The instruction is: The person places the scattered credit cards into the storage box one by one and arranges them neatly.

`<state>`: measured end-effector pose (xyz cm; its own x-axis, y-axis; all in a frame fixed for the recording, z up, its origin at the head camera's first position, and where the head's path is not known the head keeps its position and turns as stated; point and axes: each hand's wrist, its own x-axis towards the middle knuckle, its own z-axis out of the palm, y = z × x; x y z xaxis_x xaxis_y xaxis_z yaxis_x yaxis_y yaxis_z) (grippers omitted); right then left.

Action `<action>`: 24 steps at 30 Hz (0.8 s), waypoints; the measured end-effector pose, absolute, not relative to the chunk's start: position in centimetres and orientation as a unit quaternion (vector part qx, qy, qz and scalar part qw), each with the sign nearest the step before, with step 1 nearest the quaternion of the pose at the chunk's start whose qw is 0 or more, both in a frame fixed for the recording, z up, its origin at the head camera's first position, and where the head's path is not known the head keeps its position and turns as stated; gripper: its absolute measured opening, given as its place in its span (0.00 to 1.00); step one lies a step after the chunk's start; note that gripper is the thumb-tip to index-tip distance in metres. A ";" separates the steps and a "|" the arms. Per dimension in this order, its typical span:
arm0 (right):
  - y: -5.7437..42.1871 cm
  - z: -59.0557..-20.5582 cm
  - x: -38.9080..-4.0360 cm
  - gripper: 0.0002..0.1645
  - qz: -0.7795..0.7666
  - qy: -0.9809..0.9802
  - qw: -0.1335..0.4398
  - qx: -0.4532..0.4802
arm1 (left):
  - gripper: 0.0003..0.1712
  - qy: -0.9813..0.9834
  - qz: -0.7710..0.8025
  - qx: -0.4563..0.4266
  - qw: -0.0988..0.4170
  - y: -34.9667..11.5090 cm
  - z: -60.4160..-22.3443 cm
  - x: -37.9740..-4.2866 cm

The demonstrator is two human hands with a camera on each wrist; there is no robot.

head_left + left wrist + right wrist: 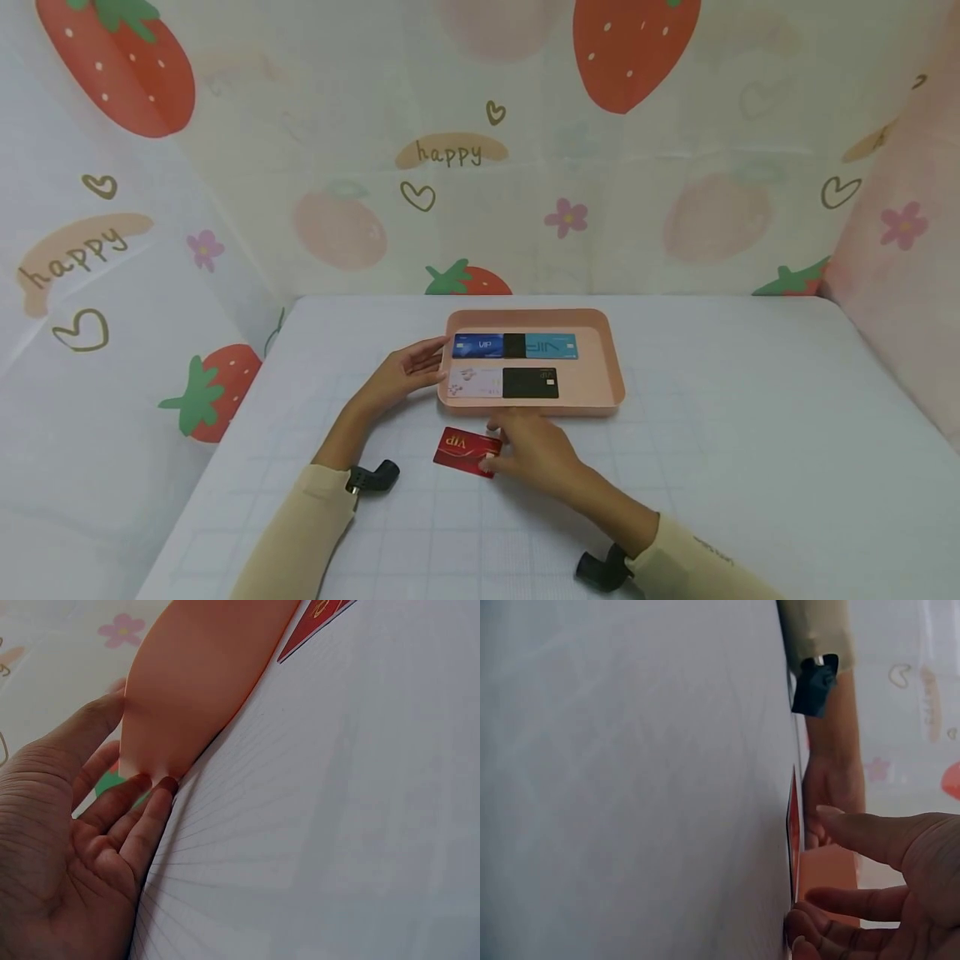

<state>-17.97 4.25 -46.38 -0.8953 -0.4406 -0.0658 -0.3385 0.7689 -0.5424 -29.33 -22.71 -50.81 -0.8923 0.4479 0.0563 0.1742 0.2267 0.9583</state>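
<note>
A red VIP card (459, 447) lies on the white table in front of the pink tray (592, 367). Over its right end reaches my right hand (536, 450). In the right wrist view the thumb is raised apart from the card (793, 832), while the other fingertips are at its edge. My left hand (401, 371) is at the tray's left end, its fingertips touching the outer wall (187, 682). Inside the tray, a dark blue VIP card (477, 346) and a light blue card (555, 346) form the back row. A pale flowered card (474, 383) and a black card (530, 383) lie in front.
The white table (750, 417) extends to both sides. Behind it hangs a strawberry-print cloth (525, 100), which also runs down the left and right sides. Black wrist-worn devices (375, 477) sit at both sleeve cuffs.
</note>
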 end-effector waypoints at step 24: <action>4.1 -47.0 -17.8 0.30 -0.253 0.941 0.108 -0.199 | 0.38 0.777 0.585 0.199 0.118 -22.7 -50.5 -29.0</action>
